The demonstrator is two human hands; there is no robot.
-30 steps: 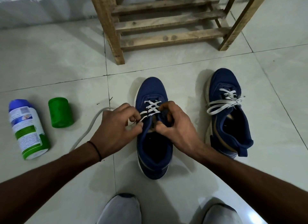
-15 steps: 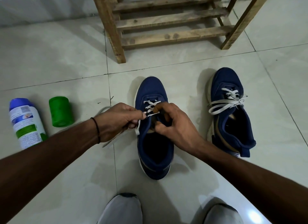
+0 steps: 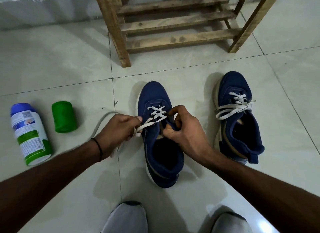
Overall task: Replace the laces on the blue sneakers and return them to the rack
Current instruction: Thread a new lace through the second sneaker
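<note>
Two blue sneakers stand on the tiled floor, toes pointing at the wooden rack (image 3: 174,23). The left sneaker (image 3: 155,97) has a white lace (image 3: 156,112) crossed through its front eyelets. My left hand (image 3: 117,130) grips the lace's free end beside the shoe, pulled out to the left. My right hand (image 3: 183,130) pinches the shoe's right eyelet edge and tongue. The right sneaker (image 3: 237,111) has its white lace tied in a loose bow.
A green cylindrical spool (image 3: 63,117) and a white bottle with a blue cap (image 3: 29,134) lie on the floor at left. A loose grey lace (image 3: 100,123) curves behind my left hand. My own grey shoes (image 3: 126,217) show at the bottom edge.
My left hand has drawn the lace end out to the left and down, away from the eyelets. My right hand stays on the shoe's right edge.
</note>
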